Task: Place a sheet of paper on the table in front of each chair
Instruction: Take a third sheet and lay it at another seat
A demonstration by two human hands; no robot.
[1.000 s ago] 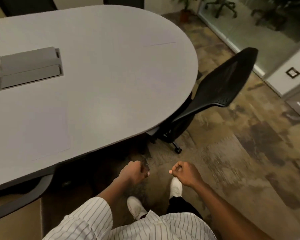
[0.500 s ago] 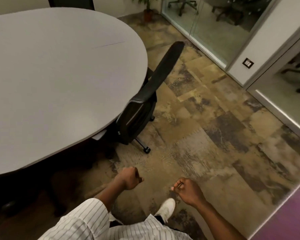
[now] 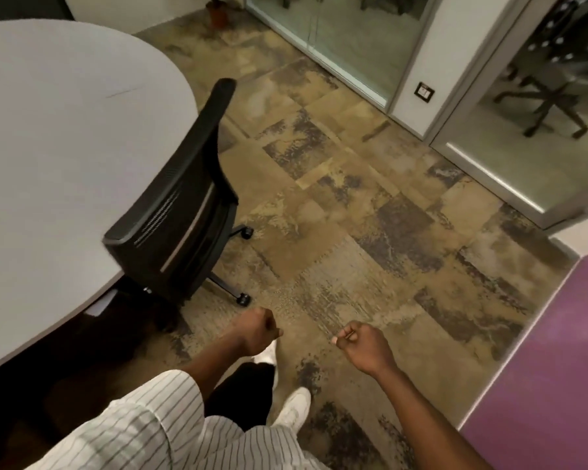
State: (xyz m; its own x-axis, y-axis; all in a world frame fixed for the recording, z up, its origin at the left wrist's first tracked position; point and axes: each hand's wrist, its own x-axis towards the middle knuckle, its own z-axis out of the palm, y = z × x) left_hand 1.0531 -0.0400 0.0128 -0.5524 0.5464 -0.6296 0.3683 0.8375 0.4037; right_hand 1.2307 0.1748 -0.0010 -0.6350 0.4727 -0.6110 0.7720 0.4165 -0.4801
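Note:
The grey oval table (image 3: 48, 157) fills the left of the view. A black mesh office chair (image 3: 180, 212) is tucked against its rounded end. On the tabletop in front of that chair lies a pale sheet of paper (image 3: 116, 79), visible only by a faint edge line. My left hand (image 3: 257, 330) and my right hand (image 3: 360, 344) hang low in front of my body over the carpet, to the right of the table. Both are curled into fists and hold nothing.
Patterned brown carpet (image 3: 353, 205) stretches to the right of the chair. A glass partition (image 3: 336, 32) and a glass door (image 3: 530, 130) close the far side, with another office chair (image 3: 543, 100) behind the glass. A purple wall (image 3: 564, 361) stands at right, a potted plant (image 3: 218, 11) at the back.
The view has swung to the right as I walk. The table with its centre hatch has slid off to the left and the chair now shows its back. Both hands stay curled and hold nothing.

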